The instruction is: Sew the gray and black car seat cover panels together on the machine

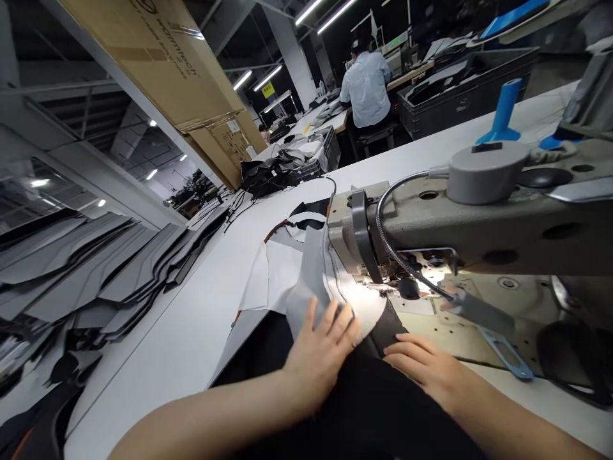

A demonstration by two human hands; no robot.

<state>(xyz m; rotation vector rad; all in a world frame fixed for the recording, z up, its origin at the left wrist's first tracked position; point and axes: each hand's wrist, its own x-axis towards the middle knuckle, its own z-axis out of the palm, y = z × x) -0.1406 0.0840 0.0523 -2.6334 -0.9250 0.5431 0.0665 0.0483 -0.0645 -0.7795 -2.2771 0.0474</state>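
Observation:
A sewing machine (407,223) stands at the right, its lamp lighting the needle area. Grey and black fabric panels (306,281) run under its presser foot and down toward me. My left hand (320,351) lies on the grey fabric just left of the needle, its fingers spread. On the near side of the needle, my right hand (426,364) rests with fingers stretched along the edge of the dark fabric (387,329). Part of the black cloth (373,409) spreads below both hands. The stitching point is partly hidden by the machine's parts.
Stacked grey panels (119,268) lie at the left. Behind the white table (177,332), black pieces and a crate (330,150) sit near tall cardboard (163,70). A seated person (366,89) works farther back, beside a dark bin (460,96). A blue spool stand (505,112) rises behind the machine.

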